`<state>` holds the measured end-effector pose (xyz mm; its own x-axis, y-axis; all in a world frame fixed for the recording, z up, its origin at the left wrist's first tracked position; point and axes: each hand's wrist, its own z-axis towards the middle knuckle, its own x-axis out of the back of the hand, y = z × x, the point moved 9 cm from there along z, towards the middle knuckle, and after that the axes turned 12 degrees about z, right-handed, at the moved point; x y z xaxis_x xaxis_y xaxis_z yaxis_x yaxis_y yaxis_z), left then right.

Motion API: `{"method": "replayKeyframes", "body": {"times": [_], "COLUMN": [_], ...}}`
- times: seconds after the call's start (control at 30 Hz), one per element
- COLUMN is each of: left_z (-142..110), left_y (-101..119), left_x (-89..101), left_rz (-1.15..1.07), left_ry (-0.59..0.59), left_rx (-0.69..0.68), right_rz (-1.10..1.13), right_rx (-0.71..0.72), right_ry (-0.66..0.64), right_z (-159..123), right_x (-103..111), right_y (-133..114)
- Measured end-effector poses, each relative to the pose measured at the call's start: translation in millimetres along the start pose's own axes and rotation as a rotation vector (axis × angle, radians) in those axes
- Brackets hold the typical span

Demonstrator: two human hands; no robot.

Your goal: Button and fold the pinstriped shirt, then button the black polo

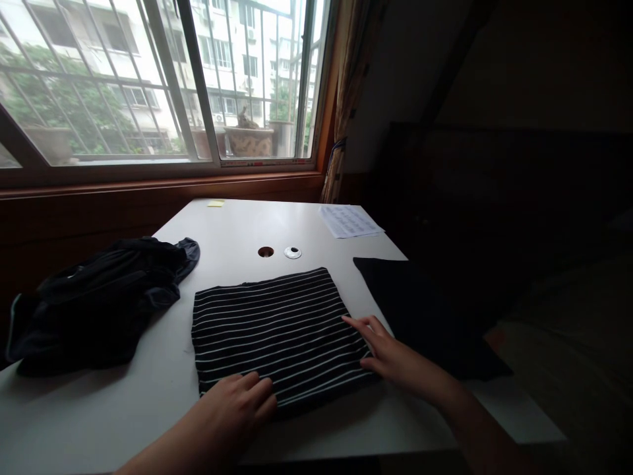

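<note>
A folded black garment with thin white stripes [277, 326] lies flat on the white table [237, 231]. My left hand [237, 402] rests on its near edge, fingers curled down against the cloth. At the garment's right edge my right hand [390, 353] lies with fingers stretched out and touching the fabric. Neither hand lifts anything.
A heap of dark clothes [99, 303] sits at the table's left. A flat black folded piece [420, 310] lies at the right edge. Papers [349, 221], a yellow note [216, 203], a cable hole [266, 251] and its cap [293, 252] are further back. A barred window runs behind.
</note>
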<state>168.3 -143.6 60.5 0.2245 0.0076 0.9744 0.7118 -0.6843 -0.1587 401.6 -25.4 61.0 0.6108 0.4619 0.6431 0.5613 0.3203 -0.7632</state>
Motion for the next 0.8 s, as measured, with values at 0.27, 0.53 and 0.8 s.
{"method": "replayKeyframes", "body": {"times": [0.27,0.53,0.8], "left_z": [1.0,-7.2,-18.4], "left_y": [-74.3,-219.6,-234.0], "left_x": [52.1,-16.3,-36.4], "left_rz": [-0.201,-0.132,-0.267], "left_ry": [0.230,0.395,0.431], "left_rx": [0.217,0.690,0.702], "right_rz": [-0.203,-0.384,-0.494], "right_rx": [0.082,0.259,0.234], "right_ry": [0.097,0.082,0.075], "right_z": [-8.2,83.4,136.8], "right_x": [21.8,-18.6,-61.1], "right_y": [-21.1,-47.2,-47.0]}}
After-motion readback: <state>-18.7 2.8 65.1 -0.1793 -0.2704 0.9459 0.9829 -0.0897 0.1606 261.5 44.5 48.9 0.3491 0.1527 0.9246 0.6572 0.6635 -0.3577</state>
